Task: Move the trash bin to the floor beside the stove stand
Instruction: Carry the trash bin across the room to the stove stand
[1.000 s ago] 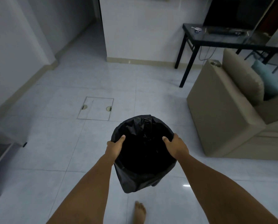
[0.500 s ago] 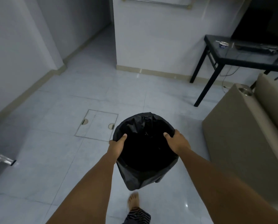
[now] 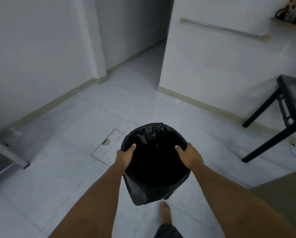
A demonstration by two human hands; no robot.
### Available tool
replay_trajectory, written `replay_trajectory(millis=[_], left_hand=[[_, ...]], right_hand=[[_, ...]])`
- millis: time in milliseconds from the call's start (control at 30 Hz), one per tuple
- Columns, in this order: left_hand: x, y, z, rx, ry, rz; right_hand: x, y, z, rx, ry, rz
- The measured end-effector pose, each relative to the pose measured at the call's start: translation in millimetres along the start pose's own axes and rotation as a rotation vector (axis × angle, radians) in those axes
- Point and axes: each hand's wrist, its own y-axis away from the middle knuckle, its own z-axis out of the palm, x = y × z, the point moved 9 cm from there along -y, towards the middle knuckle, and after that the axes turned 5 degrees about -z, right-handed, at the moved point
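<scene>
The trash bin (image 3: 154, 189), lined with a black plastic bag, hangs in the air in front of me above the tiled floor. My left hand (image 3: 125, 156) grips its left rim, thumb inside the bag. My right hand (image 3: 190, 157) grips the right rim the same way. At the far left edge stands a grey metal stand (image 3: 8, 155), of which only a leg and a frame corner show. The bin's inside is too dark to see into.
A square floor hatch (image 3: 107, 146) lies just beyond the bin. A black table (image 3: 284, 117) stands at the right, with a beige sofa corner (image 3: 281, 191) below it. A corridor (image 3: 140, 62) opens ahead between white walls. My bare foot (image 3: 165, 213) is under the bin.
The view has swung left and up as I walk: the sofa and table slid to the right edge, the corridor and the metal stand at the left came into view. Both hands keep their hold.
</scene>
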Motion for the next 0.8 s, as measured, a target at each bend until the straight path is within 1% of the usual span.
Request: replay_trajectory(millis=[167,267,367,533,800], left_hand=[[28,-34,-4,0.137,0.16,-0.037],[32,-42,-7,0.215,0.282,-0.061],[41,-44,-15,0.325,0.372,-0.061],[43,-44,-37,0.443,0.453,-0.088],[40,-59,-114,0.596,0.581,-0.082]], right_hand=[[-51,-87,1,-0.128,0.054,-0.138],[-84,-124,6,-0.216,0.1,-0.23],[-124,-157,11,-0.291,0.148,-0.337],[-187,-182,36,-0.389,0.211,-0.496],[-290,-194,112,-0.535,0.257,-0.652]])
